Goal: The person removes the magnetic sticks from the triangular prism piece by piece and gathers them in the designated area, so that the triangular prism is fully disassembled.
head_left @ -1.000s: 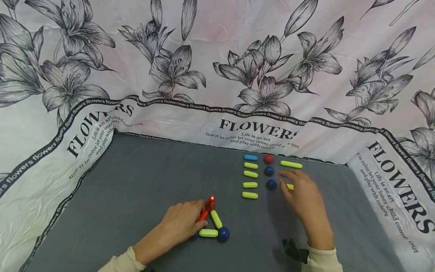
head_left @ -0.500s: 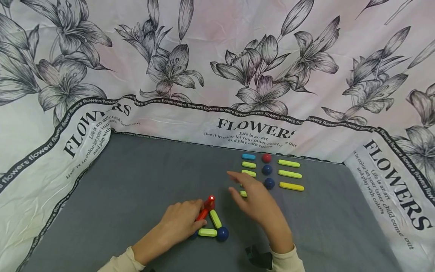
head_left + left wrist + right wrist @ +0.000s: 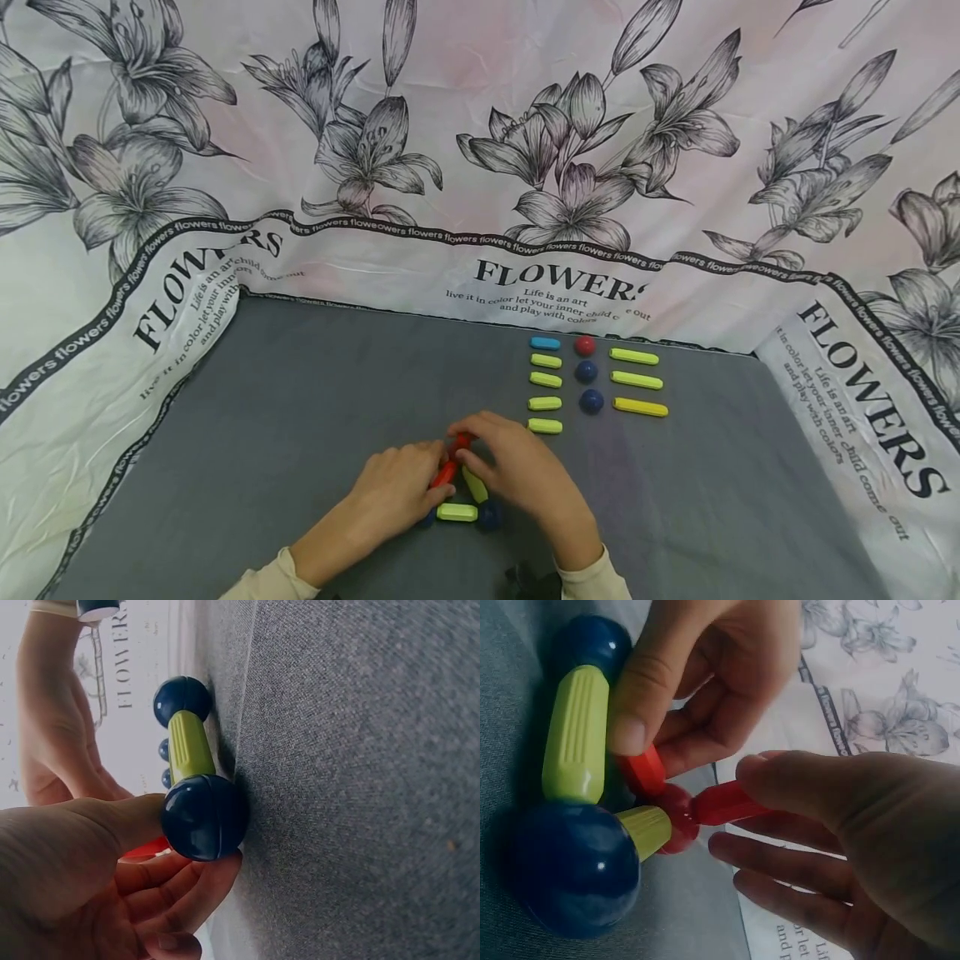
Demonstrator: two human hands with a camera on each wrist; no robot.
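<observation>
A triangle of rods and balls lies on the grey cloth. My left hand (image 3: 397,483) grips its red rod (image 3: 445,475), thumb and fingers also close about a blue ball (image 3: 204,817). My right hand (image 3: 521,462) pinches a second red rod (image 3: 727,802) between thumb and fingers; this rod sticks up from the red ball (image 3: 678,817) at the far corner. Two yellow-green rods (image 3: 457,512) form the other sides, meeting at another blue ball (image 3: 577,866). In the head view my hands partly cover the red pieces.
Behind the hands stand a column of short rods, one blue (image 3: 545,343) and several yellow-green (image 3: 545,380), then a red ball (image 3: 584,346) and two blue balls (image 3: 591,402). Longer rods (image 3: 637,381) lie right of them. Flowered cloth (image 3: 555,283) rises along the back.
My right hand has moved left and nearer from beside the long rods to the triangle and now pinches the upright red rod. My left hand keeps its hold.
</observation>
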